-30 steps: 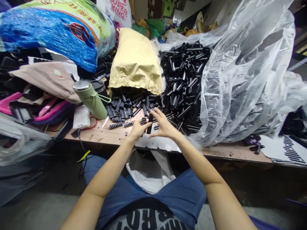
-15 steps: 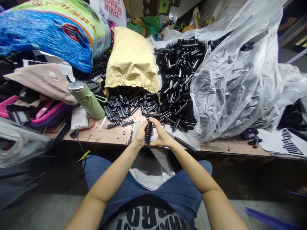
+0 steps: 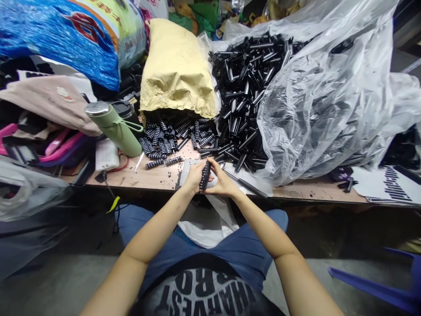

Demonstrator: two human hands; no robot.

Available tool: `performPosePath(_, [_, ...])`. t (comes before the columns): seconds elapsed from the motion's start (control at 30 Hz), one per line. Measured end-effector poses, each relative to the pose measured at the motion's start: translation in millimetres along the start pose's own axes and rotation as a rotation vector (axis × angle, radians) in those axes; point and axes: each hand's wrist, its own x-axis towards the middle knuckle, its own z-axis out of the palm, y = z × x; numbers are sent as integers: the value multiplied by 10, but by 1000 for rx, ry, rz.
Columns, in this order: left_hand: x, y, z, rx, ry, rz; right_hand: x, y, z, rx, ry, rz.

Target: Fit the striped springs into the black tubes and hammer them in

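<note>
The clear plastic sheet billows over the right half of my worktop, and the heap of black tubes spills out from under its left edge. To the far left lies the blue woven sack, and between it and the tubes the tan paper bag lies on its side with its mouth toward me. A pile of ribbed black-and-white rollers pours from that mouth onto the wood. Just left of them the green flask leans tilted, its steel cap pointing away to the left. At the near edge, in front of the rollers, my left hand and my right hand meet, both closed around one ribbed roller that stands nearly upright between them, above a small white pad. It may be that a black tube is sleeved over the roller; the view is too small to tell. A thin dark rod lies on the worktop just right of my right hand
</note>
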Motion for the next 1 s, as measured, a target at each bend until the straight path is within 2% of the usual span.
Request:
performPosePath(0.17, [78, -175, -39, 203, -6, 66, -91, 62, 80, -128, 92, 77])
performPosePath(0.23, [88, -316, -96, 419, 0, 251, -134, 135, 165, -253, 139, 92])
performPosePath(0.37, [89, -611, -267, 1026, 3, 764, -272, 249, 253, -555, 187, 117])
performPosePath(0.43, [118, -680, -359, 1257, -80, 901, -399, 246, 139, -709, 196, 174])
performPosePath(0.53, [183, -652, -470, 1470, -258, 1026, -652, 189, -215, -996, 260, 435])
performPosePath(0.6, [205, -593, -515, 1586, -277, 1074, -812, 127, -435, -1112, 208, 591])
performPosePath(0.7, [194, -529, -546, 1738, -192, 1091, -982, -3, -526, -1031, 102, 653])
performPosePath(0.77, [179, -519, -555, 1782, -166, 1085, -1044, -103, -433, -945, 133, 655])
performPosePath(0.87, [160, -541, -538, 1792, -154, 1047, -1070, -235, -241, -953, 143, 716])
performPosePath(0.93, [137, -578, -481, 1801, -132, 998, -1039, -324, -162, -972, 111, 752])
performPosePath(1.0, [95, -631, -382, 1817, -105, 960, -971, -449, -122, -944, 141, 699])
